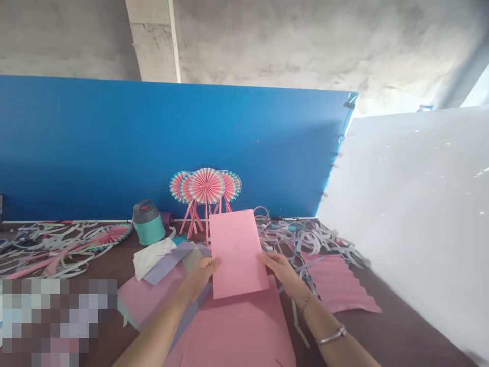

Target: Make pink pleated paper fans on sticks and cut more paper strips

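Between my two hands I hold up a pink sheet of paper (237, 255), tilted toward me. My left hand (203, 275) pinches its left edge, and my right hand (280, 269) grips its right edge. Below it lies a stack of larger pink sheets (237, 331). To the left, under my left forearm, more pink, purple and blue-grey sheets (153, 295) overlap. A folded white cloth or tissue (155, 257) rests on top of them. Past the held sheet, several round pleated paper fans (206, 186) on pink legs lean against the blue panel.
A teal container with a dark handled lid (148, 224) stands at the back left. Curly paper strips (309, 237) are heaped along the back, with more strips (64, 250) at left. A creased pink sheet (340, 283) lies at right. Blue (153, 132) and white (412, 219) panels enclose the table.
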The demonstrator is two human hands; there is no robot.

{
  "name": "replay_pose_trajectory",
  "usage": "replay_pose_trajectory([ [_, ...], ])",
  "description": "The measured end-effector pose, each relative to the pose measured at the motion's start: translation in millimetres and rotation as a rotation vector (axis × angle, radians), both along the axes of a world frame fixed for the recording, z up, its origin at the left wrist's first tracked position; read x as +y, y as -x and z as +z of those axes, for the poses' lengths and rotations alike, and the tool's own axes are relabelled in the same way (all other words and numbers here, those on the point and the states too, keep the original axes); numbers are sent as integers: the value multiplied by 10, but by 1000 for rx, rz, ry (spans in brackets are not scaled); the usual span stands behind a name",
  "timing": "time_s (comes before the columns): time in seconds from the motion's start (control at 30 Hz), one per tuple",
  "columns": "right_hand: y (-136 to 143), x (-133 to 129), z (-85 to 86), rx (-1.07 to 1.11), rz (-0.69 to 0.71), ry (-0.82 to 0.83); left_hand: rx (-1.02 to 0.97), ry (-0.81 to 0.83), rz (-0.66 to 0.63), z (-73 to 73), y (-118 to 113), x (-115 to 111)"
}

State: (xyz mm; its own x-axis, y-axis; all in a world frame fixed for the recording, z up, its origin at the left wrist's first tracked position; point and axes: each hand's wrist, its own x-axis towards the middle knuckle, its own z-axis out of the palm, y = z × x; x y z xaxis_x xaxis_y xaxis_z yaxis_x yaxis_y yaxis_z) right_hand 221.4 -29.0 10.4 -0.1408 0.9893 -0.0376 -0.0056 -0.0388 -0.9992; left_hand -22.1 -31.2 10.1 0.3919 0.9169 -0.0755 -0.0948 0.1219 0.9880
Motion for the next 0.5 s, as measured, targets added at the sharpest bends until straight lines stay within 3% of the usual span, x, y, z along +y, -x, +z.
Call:
replay_pose_trajectory([
  [0.2,-14,44,-60,31,-133,-49,60,53,-91,27,-33,-54],
  [0.3,-54,29,-35,63,-123,17,40,68,4,45,-9,-33],
  [0.4,-91,-18,19,144,33,152,-186,133,91,57,76,43],
  [0.5,-114,-62,64,91,266,234,-419,245,7,56,178,123],
])
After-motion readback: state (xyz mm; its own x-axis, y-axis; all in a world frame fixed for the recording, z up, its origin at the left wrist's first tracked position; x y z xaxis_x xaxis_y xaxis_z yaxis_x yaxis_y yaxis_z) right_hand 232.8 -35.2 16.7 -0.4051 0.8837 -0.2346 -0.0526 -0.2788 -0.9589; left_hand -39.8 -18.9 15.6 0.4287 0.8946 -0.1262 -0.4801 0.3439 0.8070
